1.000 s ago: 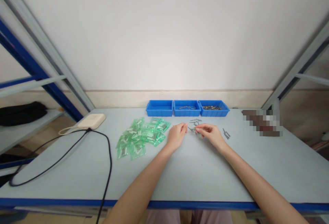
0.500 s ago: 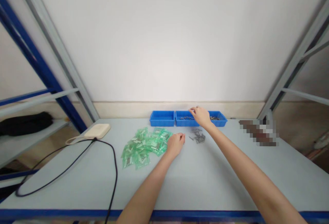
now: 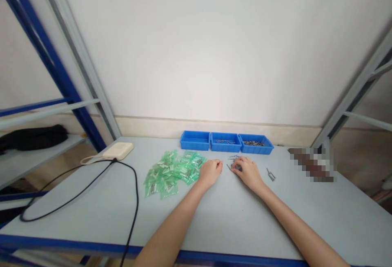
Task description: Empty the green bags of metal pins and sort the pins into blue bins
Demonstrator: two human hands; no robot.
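Note:
My right hand (image 3: pixel 248 173) is low over the table, its thumb and fingers closing around small grey metal screws (image 3: pixel 234 158) that it partly covers. More of these screws (image 3: pixel 271 174) lie to the right of that hand. My left hand (image 3: pixel 211 171) rests closed at the right edge of a heap of green plastic packets (image 3: pixel 170 171); what its fingers hold, if anything, is hidden. Several packets have small metal pieces inside. Behind the hands, the middle blue bin (image 3: pixel 226 147) contains some long thin metal pieces.
The right blue bin (image 3: pixel 257 150) is filled with small metal parts; a left blue bin (image 3: pixel 195 143) adjoins the row. A white box (image 3: pixel 119 150) and a looping black cable (image 3: pixel 136 193) are at the left. A blurred-out object (image 3: pixel 310 165) lies far right.
My right hand has come down from above the middle bin to the screws on the table. Its forearm no longer covers the screws at the right. My left hand stays nearly still.

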